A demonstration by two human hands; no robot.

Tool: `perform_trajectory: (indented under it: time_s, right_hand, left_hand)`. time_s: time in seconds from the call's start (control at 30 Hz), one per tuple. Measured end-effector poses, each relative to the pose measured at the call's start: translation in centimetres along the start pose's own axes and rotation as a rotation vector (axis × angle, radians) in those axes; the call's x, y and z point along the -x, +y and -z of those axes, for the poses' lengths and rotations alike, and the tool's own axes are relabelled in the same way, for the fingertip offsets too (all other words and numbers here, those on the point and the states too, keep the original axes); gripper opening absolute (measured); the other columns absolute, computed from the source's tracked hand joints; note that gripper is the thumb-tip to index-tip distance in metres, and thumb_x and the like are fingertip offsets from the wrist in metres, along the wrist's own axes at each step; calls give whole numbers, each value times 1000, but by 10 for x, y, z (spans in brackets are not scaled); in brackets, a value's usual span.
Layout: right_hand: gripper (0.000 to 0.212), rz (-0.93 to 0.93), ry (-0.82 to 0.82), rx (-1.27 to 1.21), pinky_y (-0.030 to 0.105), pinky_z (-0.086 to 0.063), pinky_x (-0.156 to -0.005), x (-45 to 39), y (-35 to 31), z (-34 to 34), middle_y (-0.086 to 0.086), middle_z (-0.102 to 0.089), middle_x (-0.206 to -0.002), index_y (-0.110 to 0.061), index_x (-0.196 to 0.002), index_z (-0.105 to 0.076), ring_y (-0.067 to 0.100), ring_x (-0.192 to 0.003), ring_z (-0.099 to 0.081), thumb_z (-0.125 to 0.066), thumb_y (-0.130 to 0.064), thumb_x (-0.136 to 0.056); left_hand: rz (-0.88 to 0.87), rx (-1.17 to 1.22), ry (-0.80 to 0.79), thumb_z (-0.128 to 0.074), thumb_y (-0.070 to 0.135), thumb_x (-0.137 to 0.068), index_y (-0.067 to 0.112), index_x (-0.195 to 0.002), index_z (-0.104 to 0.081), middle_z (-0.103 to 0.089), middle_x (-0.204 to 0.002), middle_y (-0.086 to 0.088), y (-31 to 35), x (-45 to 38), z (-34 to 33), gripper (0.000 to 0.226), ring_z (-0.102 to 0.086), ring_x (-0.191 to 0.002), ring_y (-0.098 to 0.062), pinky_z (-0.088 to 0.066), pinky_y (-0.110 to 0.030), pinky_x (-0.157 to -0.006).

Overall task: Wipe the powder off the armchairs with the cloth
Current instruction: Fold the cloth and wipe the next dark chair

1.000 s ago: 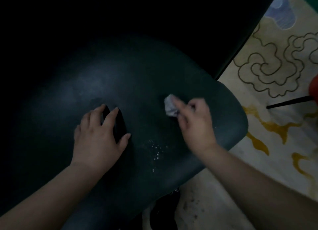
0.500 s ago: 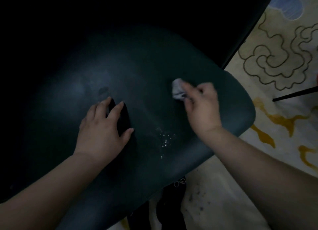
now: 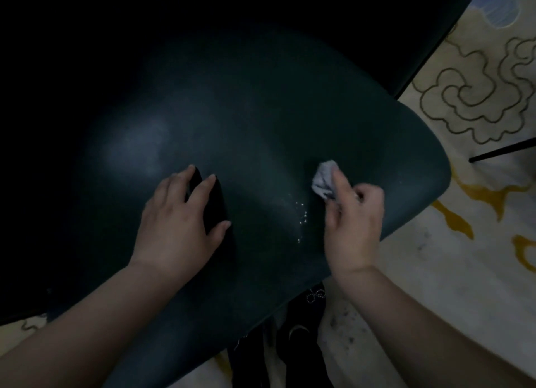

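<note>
A dark green armchair seat (image 3: 261,120) fills most of the dim view. My right hand (image 3: 352,222) grips a small crumpled pale cloth (image 3: 324,178) and presses it on the seat near the right side. White powder specks (image 3: 301,216) lie just left of that hand. A faint pale smear (image 3: 139,143) shows on the seat's left part. My left hand (image 3: 177,228) rests flat on the seat, fingers spread, holding nothing.
A cream carpet (image 3: 478,242) with dark swirl and yellow patterns lies to the right. A thin black rod (image 3: 501,151) crosses it at the right edge. Dark clothing and a shoe (image 3: 295,335) show below the seat's front edge.
My right hand with the cloth has slid back toward me and left, close to the powder specks. The left hand has stayed on the seat.
</note>
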State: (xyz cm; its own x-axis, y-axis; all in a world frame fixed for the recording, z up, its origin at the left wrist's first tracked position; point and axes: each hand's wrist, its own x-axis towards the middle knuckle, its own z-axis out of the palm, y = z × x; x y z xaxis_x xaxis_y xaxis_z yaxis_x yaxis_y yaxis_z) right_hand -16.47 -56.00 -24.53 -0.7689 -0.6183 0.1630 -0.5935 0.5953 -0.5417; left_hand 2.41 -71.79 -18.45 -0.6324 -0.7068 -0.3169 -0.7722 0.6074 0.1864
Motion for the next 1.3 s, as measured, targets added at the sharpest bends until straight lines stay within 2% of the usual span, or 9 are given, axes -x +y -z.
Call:
perform_trajectory:
  time_s: [0.23,0.47,0.63,0.77,0.87,0.93,1.03,1.2,1.3]
  right_hand:
    - [47,211,-103,-56,36,-48,-71,29,-48,-28,10,-43,-101,-24,-133,-56,27,-82,-48,-46,-18,-87]
    - [50,-39,13,-35,34,-44,-78,30,-26,-18,9,-45,-100,-17,-136,-54,17,-86,-43,-39,-26,-90]
    - [42,376,-216,-57,33,-41,-65,17,-69,-40,8,-49,-92,-29,-127,-57,25,-78,-47,-57,-20,-86]
    - [43,36,14,23,39,-48,-72,-38,-26,-21,13,-47,-98,-23,-129,-60,27,-83,-47,-48,-19,-88]
    - [38,-11,-19,33,37,-45,-82,0,-7,-15,6,-44,-102,-26,-127,-60,16,-89,-40,-46,-29,-92]
    - [32,77,-104,-58,44,-48,-80,26,-24,-20,0,-45,-96,-31,-113,-63,12,-85,-39,-43,-46,-94]
    - [41,407,-198,-28,34,-45,-63,20,-36,-23,8,-46,-91,-28,-126,-59,24,-76,-45,-48,-23,-87]
    - [51,7,64,24,41,-49,-71,-48,24,6,17,-47,-96,-22,-133,-57,31,-81,-48,-38,-23,-85]
    - [51,71,51,48,36,-43,-70,-26,28,14,18,-47,-96,-21,-134,-56,30,-81,-47,-41,-19,-86]
  left_hand:
    - [-11,7,38,-70,49,-78,20,-144,-40,-30,-151,-12,-7,14,-7,78,-26,-138,-33,-31,-53,-109]
    - [-7,18,65,-70,48,-78,21,-143,-41,-29,-152,-11,-7,21,-13,76,-25,-138,-33,-28,-52,-110]
    - [-1,2,67,-70,47,-78,21,-143,-40,-29,-152,-12,-5,20,-14,76,-24,-138,-33,-26,-53,-111]
    - [7,6,71,-68,49,-79,21,-143,-41,-29,-152,-11,-3,14,-10,75,-25,-139,-32,-25,-53,-112]
    - [4,0,77,-69,48,-78,19,-142,-43,-32,-150,-12,0,8,-6,75,-27,-137,-34,-28,-54,-110]
    - [-2,-3,79,-71,46,-77,18,-141,-45,-34,-148,-13,4,3,-5,75,-29,-135,-35,-30,-55,-107]
    - [-18,1,85,-71,45,-76,18,-140,-45,-35,-147,-13,13,-6,-4,75,-29,-135,-35,-32,-55,-106]
    - [-39,-15,76,-66,51,-79,21,-142,-42,-32,-149,-10,22,-20,-3,74,-27,-137,-33,-31,-54,-108]
    - [-32,-3,75,-68,49,-78,19,-141,-44,-34,-148,-12,23,-24,-5,74,-29,-136,-34,-33,-56,-106]
